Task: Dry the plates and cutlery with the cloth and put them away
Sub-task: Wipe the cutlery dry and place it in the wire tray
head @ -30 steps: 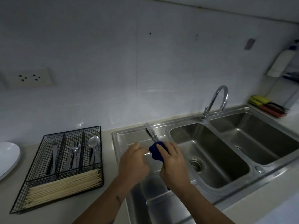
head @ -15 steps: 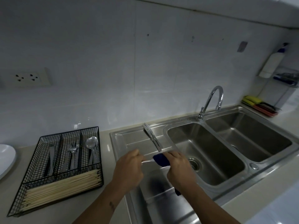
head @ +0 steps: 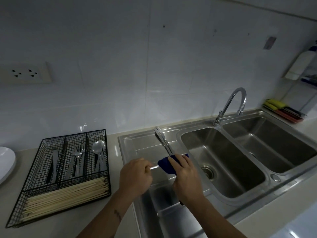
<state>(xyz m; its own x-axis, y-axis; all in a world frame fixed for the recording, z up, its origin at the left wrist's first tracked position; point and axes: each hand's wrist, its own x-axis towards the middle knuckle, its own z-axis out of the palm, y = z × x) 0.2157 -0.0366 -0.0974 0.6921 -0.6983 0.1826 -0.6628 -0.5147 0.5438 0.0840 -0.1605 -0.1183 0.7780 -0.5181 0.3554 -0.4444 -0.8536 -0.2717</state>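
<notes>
Head view: the left hand (head: pixel 135 176) is closed on the bare metal handle of a utensil (head: pixel 155 167); its other end is hidden. The right hand (head: pixel 184 176) pinches a soft blue cloth (head: pixel 165 164) around it, over the steel drainboard (head: pixel 137 148). More cutlery (head: pixel 163 140) lies at 12 o'clock. A black wire tray (head: pixel 103 169) at 9 o'clock holds knives, forks, spoons (head: pixel 98 148) and pale chopsticks (head: pixel 65 197). A white plate (head: pixel 6 163) sits on the tabletop's far left.

dim light; white tiled wall (head: pixel 171 66); wall socket (head: pixel 24 73); pale counter (head: pixel 56 225)
</notes>
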